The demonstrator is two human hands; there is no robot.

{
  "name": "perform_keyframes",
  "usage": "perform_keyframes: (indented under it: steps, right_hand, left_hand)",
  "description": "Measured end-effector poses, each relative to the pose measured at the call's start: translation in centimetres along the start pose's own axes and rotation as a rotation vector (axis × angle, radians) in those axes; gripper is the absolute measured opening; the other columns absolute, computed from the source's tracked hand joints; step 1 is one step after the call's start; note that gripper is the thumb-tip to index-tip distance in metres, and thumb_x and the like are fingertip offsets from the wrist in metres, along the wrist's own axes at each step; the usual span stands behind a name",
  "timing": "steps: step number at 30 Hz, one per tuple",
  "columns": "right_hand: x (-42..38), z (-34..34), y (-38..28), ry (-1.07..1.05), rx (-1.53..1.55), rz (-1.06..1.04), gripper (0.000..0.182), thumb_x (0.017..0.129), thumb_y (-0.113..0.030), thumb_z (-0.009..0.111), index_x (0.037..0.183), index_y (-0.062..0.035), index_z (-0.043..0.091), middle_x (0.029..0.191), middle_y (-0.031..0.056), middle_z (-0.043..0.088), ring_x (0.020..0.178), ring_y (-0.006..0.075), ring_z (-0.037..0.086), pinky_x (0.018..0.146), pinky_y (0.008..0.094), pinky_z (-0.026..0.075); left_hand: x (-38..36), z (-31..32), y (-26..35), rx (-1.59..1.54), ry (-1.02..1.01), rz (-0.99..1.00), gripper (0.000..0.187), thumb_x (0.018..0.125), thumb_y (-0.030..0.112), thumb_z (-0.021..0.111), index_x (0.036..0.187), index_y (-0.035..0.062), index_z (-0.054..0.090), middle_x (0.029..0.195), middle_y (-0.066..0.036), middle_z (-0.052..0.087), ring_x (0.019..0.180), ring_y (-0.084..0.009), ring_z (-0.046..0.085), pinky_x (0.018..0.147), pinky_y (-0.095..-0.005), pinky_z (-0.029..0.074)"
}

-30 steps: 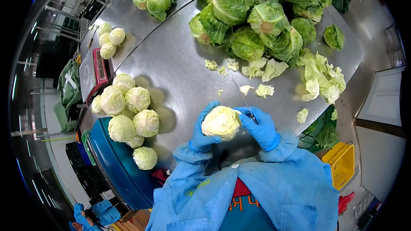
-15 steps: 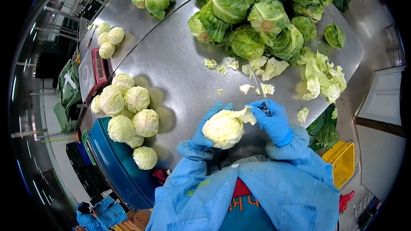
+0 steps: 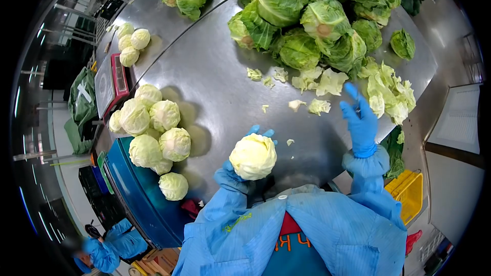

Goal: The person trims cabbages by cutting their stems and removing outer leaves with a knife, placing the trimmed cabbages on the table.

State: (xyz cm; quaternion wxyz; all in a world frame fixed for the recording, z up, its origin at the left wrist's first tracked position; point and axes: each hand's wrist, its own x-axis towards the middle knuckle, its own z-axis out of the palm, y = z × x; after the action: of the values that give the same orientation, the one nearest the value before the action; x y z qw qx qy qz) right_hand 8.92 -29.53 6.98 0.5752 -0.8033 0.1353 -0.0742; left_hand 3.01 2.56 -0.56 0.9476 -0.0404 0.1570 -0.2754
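My gloved left hand (image 3: 235,169) cups a pale, trimmed cabbage head (image 3: 253,157) from below and behind, its fingertips showing past the far side. Off to the right, my gloved right hand (image 3: 361,125) is raised over the table edge with thumb and fingers apart. It is nearest to the pile of loose cabbage leaves (image 3: 391,92). No knife shows in it, though part of the palm is hidden. Leaf scraps (image 3: 319,106) lie on the steel between the hands and a heap of green cabbages (image 3: 327,20).
Peeled cabbages (image 3: 146,151) are grouped at the left beside a red-edged scale (image 3: 120,77) and a blue bin (image 3: 138,184). More pale heads (image 3: 134,41) sit behind the scale. A yellow crate (image 3: 406,194) stands low at right. Another person in blue (image 3: 115,245) is at lower left.
My right hand has moved right and away from the cabbage, its fingers now spread. The knife and the hanging leaf are no longer visible. The cabbage in my left hand has shifted slightly left.
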Motion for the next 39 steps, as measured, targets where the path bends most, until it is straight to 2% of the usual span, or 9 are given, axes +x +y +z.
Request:
perform_keyframes:
  steps: [2,7,12,14,16,22,25,35,39]
  right_hand:
    - [-2.1,1.4,-0.6,-0.257,0.158,0.119,0.057,0.081,-0.014,0.078,0.134,-0.0139,0.058,0.085,-0.0006,0.066,0.069,0.0053,0.051,0.065,0.0191,0.043]
    - [-4.4,5.6,-0.4,-0.728,0.226,-0.148,0.072,0.074,-0.016,0.084,0.138,-0.0108,0.053,0.126,0.0028,0.062,0.101,0.0077,0.056,0.083,0.0225,0.046]
    - [-4.5,7.5,0.3,-0.782,0.645,0.024,0.073,0.074,-0.014,0.083,0.138,-0.0013,0.049,0.139,0.0063,0.053,0.121,0.0127,0.051,0.102,0.0284,0.042]
    - [-4.4,7.0,0.8,-0.796,0.795,0.195,0.07,0.076,-0.012,0.081,0.137,0.0008,0.049,0.142,0.0074,0.051,0.123,0.0143,0.051,0.105,0.0297,0.041]
    - [-4.2,6.4,0.9,-0.809,0.873,0.333,0.065,0.078,-0.009,0.078,0.136,0.0017,0.05,0.144,0.0079,0.049,0.122,0.0152,0.051,0.104,0.0302,0.041]
    - [-3.9,6.1,-1.1,-0.845,0.519,0.074,0.058,0.081,-0.027,0.077,0.132,-0.0063,0.057,0.131,0.0086,0.059,0.113,0.0171,0.058,0.097,0.0299,0.046]
    - [-3.1,4.8,-4.5,-0.815,-0.205,0.01,0.057,0.08,-0.04,0.077,0.128,-0.0136,0.061,0.108,0.009,0.062,0.097,0.0203,0.062,0.087,0.0296,0.049]
    - [-4.8,6.1,-3.3,-0.584,-0.005,-0.174,0.045,0.081,-0.029,0.076,0.124,-0.0182,0.064,0.098,0.0049,0.057,0.08,0.0158,0.058,0.074,0.0287,0.049]
    - [-4.7,6.2,-2.1,-0.565,0.106,-0.254,0.044,0.08,-0.023,0.077,0.121,-0.0154,0.065,0.096,0.0041,0.056,0.079,0.0138,0.056,0.073,0.027,0.048]
  left_hand:
    - [-0.2,0.9,-0.9,-0.055,-0.018,0.061,0.055,0.098,0.042,0.043,0.146,0.016,0.035,0.151,-0.024,0.03,0.13,-0.0458,0.04,0.101,-0.0674,0.037]
    - [0.6,1.4,-2.1,0.209,-0.081,0.153,0.068,0.09,0.049,0.054,0.145,0.0148,0.036,0.15,-0.022,0.032,0.132,-0.0435,0.039,0.106,-0.0622,0.035]
    - [1.1,2.3,-3.1,0.551,-0.174,0.153,0.092,0.076,0.048,0.072,0.148,0.0106,0.031,0.15,-0.017,0.035,0.137,-0.0367,0.036,0.112,-0.0475,0.034]
    - [2.5,1.9,-1.1,1.523,-0.012,-0.078,0.104,0.068,0.033,0.083,0.15,0.0068,0.025,0.149,-0.013,0.038,0.14,-0.0297,0.034,0.115,-0.0426,0.028]
    - [0.2,6.2,-2.2,1.07,-0.112,-0.014,0.106,0.067,0.02,0.085,0.151,0.0044,0.021,0.149,-0.012,0.036,0.138,-0.0264,0.036,0.115,-0.0407,0.028]
    - [0.5,4.6,-2.0,1.194,0.001,0.146,0.116,0.058,0.011,0.09,0.151,0.0043,0.02,0.146,-0.012,0.04,0.134,-0.0249,0.041,0.112,-0.0408,0.033]
    - [0.5,3.9,-2.7,1.164,-0.008,0.167,0.116,0.057,0.011,0.092,0.15,0.005,0.022,0.146,-0.012,0.04,0.132,-0.0253,0.043,0.111,-0.0411,0.035]
    - [0.9,4.5,-3.7,1.383,0.02,0.36,0.114,0.059,0.013,0.092,0.149,0.0055,0.023,0.146,-0.012,0.039,0.132,-0.0248,0.043,0.111,-0.0408,0.036]
    - [1.2,2.7,-2.5,1.425,-0.032,0.226,0.114,0.059,0.014,0.093,0.149,0.0053,0.024,0.145,-0.012,0.04,0.132,-0.0242,0.042,0.111,-0.0405,0.035]
